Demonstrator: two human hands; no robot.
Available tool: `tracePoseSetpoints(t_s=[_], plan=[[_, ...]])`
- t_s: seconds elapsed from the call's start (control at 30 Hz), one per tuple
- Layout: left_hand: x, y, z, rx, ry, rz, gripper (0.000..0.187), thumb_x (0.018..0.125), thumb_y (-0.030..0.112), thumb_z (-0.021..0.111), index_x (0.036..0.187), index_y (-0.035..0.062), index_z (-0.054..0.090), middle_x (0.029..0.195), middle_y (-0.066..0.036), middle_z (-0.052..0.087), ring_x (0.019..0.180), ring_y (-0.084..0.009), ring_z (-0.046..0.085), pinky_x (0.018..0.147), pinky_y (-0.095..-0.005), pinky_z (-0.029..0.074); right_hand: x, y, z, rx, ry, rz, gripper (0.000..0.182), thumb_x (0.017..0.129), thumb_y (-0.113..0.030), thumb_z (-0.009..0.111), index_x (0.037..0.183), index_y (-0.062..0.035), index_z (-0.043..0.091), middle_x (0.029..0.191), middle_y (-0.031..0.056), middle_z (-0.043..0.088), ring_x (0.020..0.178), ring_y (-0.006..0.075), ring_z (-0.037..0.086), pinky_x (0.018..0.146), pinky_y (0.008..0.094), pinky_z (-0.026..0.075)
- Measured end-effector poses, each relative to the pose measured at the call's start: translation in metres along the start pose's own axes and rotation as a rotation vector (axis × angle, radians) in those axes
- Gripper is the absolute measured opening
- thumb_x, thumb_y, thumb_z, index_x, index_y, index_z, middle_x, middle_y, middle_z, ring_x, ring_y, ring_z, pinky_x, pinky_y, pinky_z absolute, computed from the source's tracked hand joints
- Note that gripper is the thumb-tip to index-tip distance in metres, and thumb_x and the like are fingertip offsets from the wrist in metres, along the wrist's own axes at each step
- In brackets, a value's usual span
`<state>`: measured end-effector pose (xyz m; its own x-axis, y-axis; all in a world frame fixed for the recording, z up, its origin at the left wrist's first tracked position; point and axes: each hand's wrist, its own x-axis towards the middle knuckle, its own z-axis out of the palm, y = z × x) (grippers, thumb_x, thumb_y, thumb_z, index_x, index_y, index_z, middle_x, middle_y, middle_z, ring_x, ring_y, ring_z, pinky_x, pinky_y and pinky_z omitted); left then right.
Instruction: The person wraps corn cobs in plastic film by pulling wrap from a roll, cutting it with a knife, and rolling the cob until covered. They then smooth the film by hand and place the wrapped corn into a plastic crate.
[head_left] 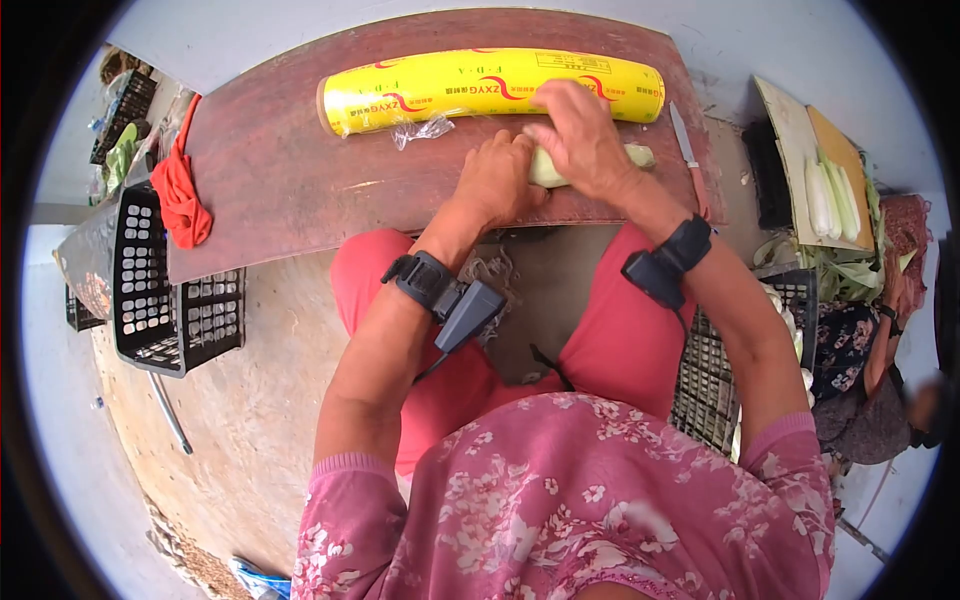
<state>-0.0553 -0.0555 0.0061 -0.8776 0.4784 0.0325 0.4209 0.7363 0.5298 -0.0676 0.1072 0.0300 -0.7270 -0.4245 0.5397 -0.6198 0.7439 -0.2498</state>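
A pale green vegetable (549, 169) lies near the front edge of the reddish table (270, 180). My left hand (501, 172) is closed round its left end. Over its middle is my right hand (583, 140), its fingers curled close together near the vegetable; whether they pinch anything is hidden. Just beyond both hands lies a large yellow roll of cling film (450, 88) with red and black print. A crumpled bit of clear film (423, 131) sticks out from the roll's near side.
At the table's right edge lies a knife (684, 137). A red cloth (181, 196) hangs over the left edge, by a black crate (150, 270). Pale vegetables (833, 198) rest on a board at the right, near another person (865, 370). Another crate (705, 385) stands beside my right leg.
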Motion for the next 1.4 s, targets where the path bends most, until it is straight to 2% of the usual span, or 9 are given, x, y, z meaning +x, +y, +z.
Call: tracePoseSetpoints(t_s=[0.17,0.3,0.5,0.6,0.7,0.8,1.1,1.2,1.4], plan=[[0.004,0.002,-0.008,0.031,-0.093,-0.036,0.055,0.071,0.028,0.077,0.114,-0.0009,0.058,0.113,-0.022,0.059,0.110,-0.0386,0.055,0.094,-0.0471,0.045,-0.015,0.007,0.019,-0.162,0.120,0.061,0.051,0.081,-0.018,0.067,0.129,-0.0123,0.050,0.140,0.0094,0.040,0.130,0.0269,0.036,0.100,0.0470,0.024],[0.013,0.001,-0.014,-0.018,-0.241,-0.126,0.062,0.073,0.032,0.076,0.123,0.0019,0.056,0.122,-0.021,0.056,0.119,-0.0380,0.051,0.100,-0.0467,0.041,-0.002,0.024,0.026,-0.232,0.155,0.082,0.050,0.081,-0.018,0.065,0.129,-0.0141,0.051,0.142,0.0073,0.041,0.133,0.0247,0.035,0.103,0.0454,0.019],[-0.008,0.005,-0.036,-0.035,-0.189,-0.122,0.050,0.076,0.032,0.074,0.114,0.0023,0.060,0.120,-0.022,0.058,0.117,-0.0376,0.054,0.097,-0.0430,0.046,0.002,0.031,0.032,-0.271,0.195,0.076,0.045,0.082,-0.019,0.065,0.125,-0.0136,0.056,0.134,0.0029,0.051,0.129,0.0225,0.041,0.103,0.0451,0.020],[-0.021,-0.024,-0.065,0.152,-0.211,0.039,0.041,0.080,0.024,0.069,0.114,0.0045,0.057,0.105,-0.023,0.064,0.106,-0.0356,0.060,0.090,-0.0448,0.049,0.008,0.036,0.035,-0.300,0.221,0.064,0.042,0.082,-0.020,0.065,0.123,-0.0132,0.057,0.132,0.0026,0.052,0.127,0.0219,0.043,0.102,0.0442,0.021],[-0.029,-0.054,-0.077,0.203,0.022,0.005,0.031,0.082,0.019,0.065,0.109,0.0061,0.056,0.087,-0.020,0.067,0.089,-0.0357,0.065,0.078,-0.0476,0.051,0.013,0.041,0.038,-0.343,0.225,0.062,0.041,0.083,-0.023,0.065,0.122,-0.0135,0.058,0.130,0.0026,0.053,0.126,0.0211,0.044,0.101,0.0435,0.022],[-0.027,-0.069,-0.079,0.320,0.102,0.029,0.025,0.084,0.022,0.064,0.100,0.0053,0.055,0.078,-0.016,0.067,0.079,-0.0360,0.066,0.071,-0.0460,0.052,0.014,0.041,0.037,-0.317,0.251,0.045,0.040,0.083,-0.027,0.066,0.121,-0.0138,0.059,0.130,0.0024,0.054,0.124,0.0205,0.045,0.100,0.0429,0.022],[-0.003,-0.088,-0.071,0.660,0.079,0.172,0.011,0.089,0.020,0.055,0.089,0.0093,0.058,0.073,-0.013,0.068,0.066,-0.0303,0.067,0.055,-0.0427,0.052,0.014,0.041,0.037,-0.322,0.219,0.060,0.040,0.088,-0.028,0.062,0.125,-0.0128,0.057,0.133,0.0028,0.053,0.127,0.0212,0.044,0.102,0.0410,0.022],[-0.002,-0.087,-0.073,0.656,0.064,0.172,0.012,0.089,0.017,0.052,0.084,0.0098,0.061,0.074,-0.012,0.067,0.069,-0.0303,0.067,0.059,-0.0432,0.053,0.014,0.040,0.035,-0.310,0.229,0.061,0.040,0.088,-0.028,0.062,0.125,-0.0130,0.057,0.133,0.0025,0.053,0.127,0.0210,0.044,0.102,0.0409,0.022],[-0.012,-0.088,-0.082,0.487,-0.070,0.192,0.013,0.086,0.016,0.057,0.092,0.0128,0.068,0.080,-0.014,0.068,0.077,-0.0337,0.066,0.067,-0.0440,0.052,0.014,0.039,0.035,-0.310,0.236,0.063,0.040,0.088,-0.027,0.062,0.124,-0.0127,0.057,0.133,0.0026,0.053,0.127,0.0209,0.044,0.101,0.0404,0.023]])
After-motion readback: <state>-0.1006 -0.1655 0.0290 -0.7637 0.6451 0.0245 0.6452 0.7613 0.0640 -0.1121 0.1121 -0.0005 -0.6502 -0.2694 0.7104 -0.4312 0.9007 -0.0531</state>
